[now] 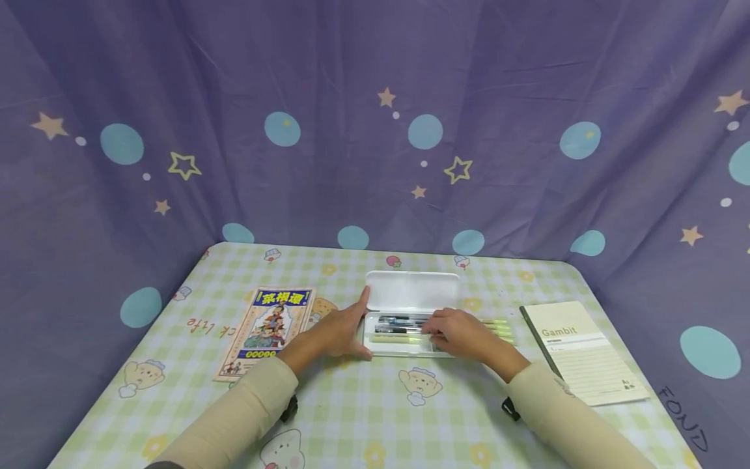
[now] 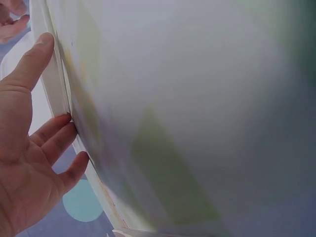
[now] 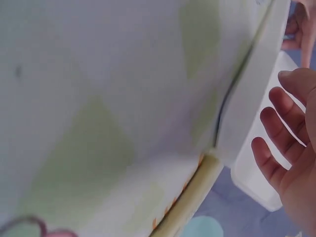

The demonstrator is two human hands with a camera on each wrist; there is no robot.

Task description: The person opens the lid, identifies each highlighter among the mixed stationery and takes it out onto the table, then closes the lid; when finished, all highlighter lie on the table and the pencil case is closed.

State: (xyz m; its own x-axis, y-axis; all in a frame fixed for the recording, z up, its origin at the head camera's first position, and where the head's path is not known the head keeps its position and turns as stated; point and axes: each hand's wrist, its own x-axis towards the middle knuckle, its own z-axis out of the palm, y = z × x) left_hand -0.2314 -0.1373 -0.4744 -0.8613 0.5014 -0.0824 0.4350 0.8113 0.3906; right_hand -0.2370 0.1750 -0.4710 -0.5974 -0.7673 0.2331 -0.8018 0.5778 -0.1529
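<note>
A white pencil case (image 1: 413,290) lies with its lid raised at the back. Several pens (image 1: 404,323) lie inside, along with a yellow-green stick-like one (image 1: 395,339) near the front wall. My left hand (image 1: 342,331) touches the left end of the case, thumb at the front corner and fingers spread toward the lid. Over the right half of the case is my right hand (image 1: 454,333), fingertips by the pens. In the right wrist view its fingers (image 3: 279,126) are loosely bent, with nothing visible between them. Yellow-green pens (image 1: 498,329) stick out beyond the right hand.
To the left lies a printed booklet (image 1: 272,332) with a colourful cover. A cream notebook (image 1: 586,355) marked Gambit lies at the right. A checked cloth (image 1: 357,404) covers the table, and a purple curtain (image 1: 328,189) hangs behind it.
</note>
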